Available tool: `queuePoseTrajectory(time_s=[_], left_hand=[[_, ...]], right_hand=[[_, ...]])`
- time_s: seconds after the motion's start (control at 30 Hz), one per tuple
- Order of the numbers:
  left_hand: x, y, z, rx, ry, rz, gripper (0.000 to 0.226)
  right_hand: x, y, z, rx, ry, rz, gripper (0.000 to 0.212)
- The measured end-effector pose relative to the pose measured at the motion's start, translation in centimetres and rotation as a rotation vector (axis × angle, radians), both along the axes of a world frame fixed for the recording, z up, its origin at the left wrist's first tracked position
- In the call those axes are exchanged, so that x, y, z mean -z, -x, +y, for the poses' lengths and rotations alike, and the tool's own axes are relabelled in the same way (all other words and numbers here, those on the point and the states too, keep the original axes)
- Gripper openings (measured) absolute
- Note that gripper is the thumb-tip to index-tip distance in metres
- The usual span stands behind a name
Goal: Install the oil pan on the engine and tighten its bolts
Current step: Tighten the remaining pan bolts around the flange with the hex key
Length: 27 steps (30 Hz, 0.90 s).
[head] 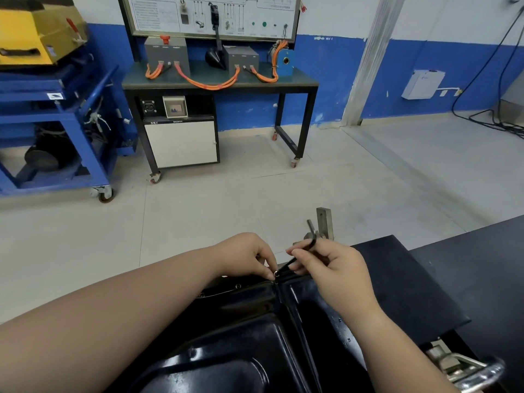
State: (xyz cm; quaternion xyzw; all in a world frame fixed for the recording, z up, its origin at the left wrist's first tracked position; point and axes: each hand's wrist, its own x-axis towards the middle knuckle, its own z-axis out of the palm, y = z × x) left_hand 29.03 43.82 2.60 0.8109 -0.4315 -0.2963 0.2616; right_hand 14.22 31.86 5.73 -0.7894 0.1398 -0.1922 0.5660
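Observation:
The glossy black oil pan (232, 344) fills the lower middle of the head view, its flange with bolt holes (238, 286) along the far edge. At the far edge of the pan sits a small silver bolt (276, 274). My left hand (249, 255) pinches that bolt with its fingertips. My right hand (334, 268) grips a black L-shaped hex key (300, 252), whose long end points down into the bolt head and whose short arm sticks up. The engine under the pan is hidden.
A black bench surface (397, 285) lies to the right. A metal bracket (324, 222) stands just beyond the hands. A chrome handle (476, 373) is at the bottom right. Across the floor stand a trainer bench with orange cables (218, 80) and a blue cart (56, 123).

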Motion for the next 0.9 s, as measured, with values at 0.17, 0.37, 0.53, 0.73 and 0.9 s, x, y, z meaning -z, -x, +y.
queuePoseTrajectory(time_s=[0.17, 0.37, 0.53, 0.73, 0.9], left_hand=[[-0.2, 0.1, 0.1, 0.022, -0.026, -0.005, 0.022], [-0.6, 0.4, 0.0, 0.003, 0.043, 0.047, 0.019], [-0.5, 0.6, 0.0, -0.008, 0.068, 0.071, 0.009], [-0.8, 0.7, 0.3, 0.002, 0.073, 0.049, 0.037], [-1.1, 1.0, 0.2, -0.028, 0.096, 0.051, 0.038]], right_hand=[[0.5, -0.1, 0.4, 0.092, 0.008, -0.065, 0.023], [0.9, -0.2, 1.0, 0.145, 0.175, -0.113, 0.023], [0.8, -0.2, 1.1, -0.059, 0.096, -0.045, 0.038], [1.0, -0.4, 1.2, -0.052, 0.110, -0.062, 0.027], [1.6, -0.8, 1.5, 0.007, 0.073, -0.081, 0.025]])
